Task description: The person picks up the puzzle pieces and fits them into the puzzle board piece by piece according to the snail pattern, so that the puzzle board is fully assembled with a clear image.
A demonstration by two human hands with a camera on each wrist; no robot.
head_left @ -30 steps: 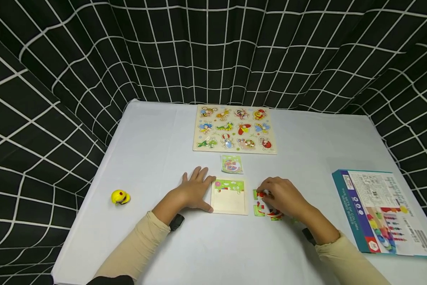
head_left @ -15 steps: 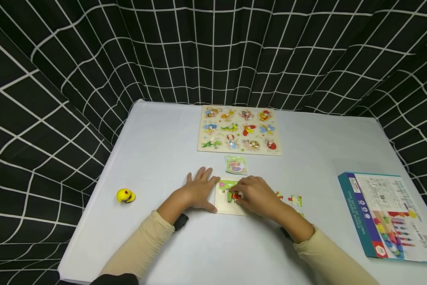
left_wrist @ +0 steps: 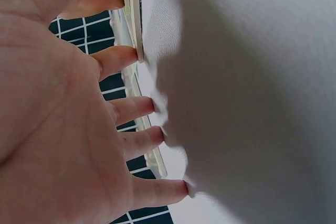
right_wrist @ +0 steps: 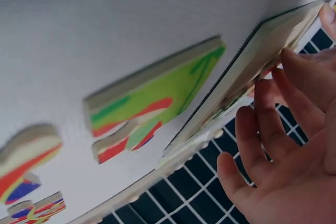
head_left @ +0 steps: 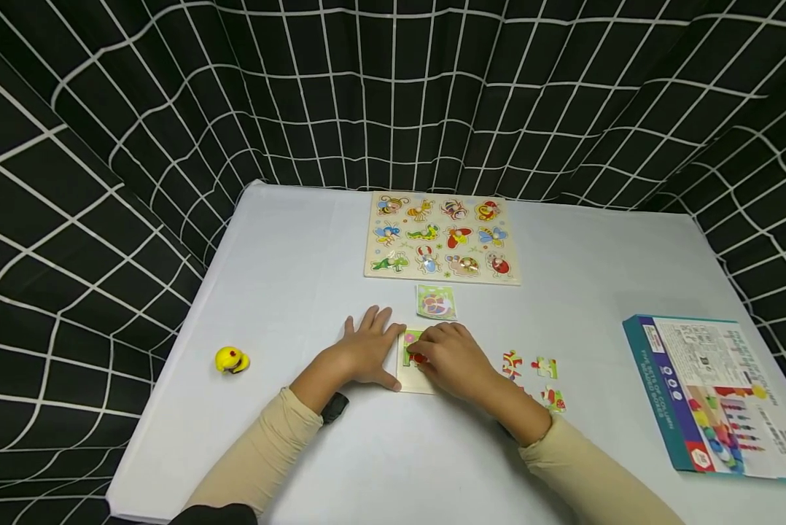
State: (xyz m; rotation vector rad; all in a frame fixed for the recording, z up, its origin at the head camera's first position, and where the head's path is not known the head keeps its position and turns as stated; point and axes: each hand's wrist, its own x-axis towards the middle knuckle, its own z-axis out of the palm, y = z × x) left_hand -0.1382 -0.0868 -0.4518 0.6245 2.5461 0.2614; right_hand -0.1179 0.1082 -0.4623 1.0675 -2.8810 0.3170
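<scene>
- Right hand pinches a flat red-and-green jigsaw piece over a square pale-wood tray's left part; the piece is likely light, stiff, best held by opposite edges.
- Left hand, fingers spread, touches the tray's left edge.

In the head view's centre, the right hand hides the tray's right side and most of the pinched piece; whether that sits flush cannot be told. The right forearm covers most of another piece. At far right, the edge clips the box, its small print unreadable. The left wrist view cuts off the left hand at left; blurred pieces leave the right wrist view's lower left.
</scene>
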